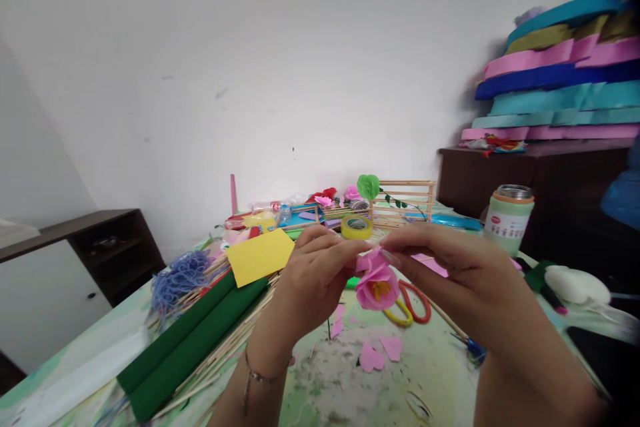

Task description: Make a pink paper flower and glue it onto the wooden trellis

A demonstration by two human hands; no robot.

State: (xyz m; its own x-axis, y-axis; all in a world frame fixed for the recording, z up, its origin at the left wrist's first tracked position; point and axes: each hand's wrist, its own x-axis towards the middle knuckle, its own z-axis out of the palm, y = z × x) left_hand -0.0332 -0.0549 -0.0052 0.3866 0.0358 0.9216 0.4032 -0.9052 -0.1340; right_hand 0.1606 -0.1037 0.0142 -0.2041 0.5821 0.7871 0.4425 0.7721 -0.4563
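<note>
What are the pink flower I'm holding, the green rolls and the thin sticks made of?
The pink flower looks like matte paper, maybe crepe: soft folded petals. The green rolls: probably matte crepe paper too. The thin sticks: pale bare wood or bamboo.

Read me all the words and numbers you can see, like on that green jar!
On the green jar: a red mark and small print, too blurred to read.
On the small bottle at the back: a red label, too small to read.
On the pink paper flower, held by the left hand and right hand: no writing.
Nothing else readable.
</note>
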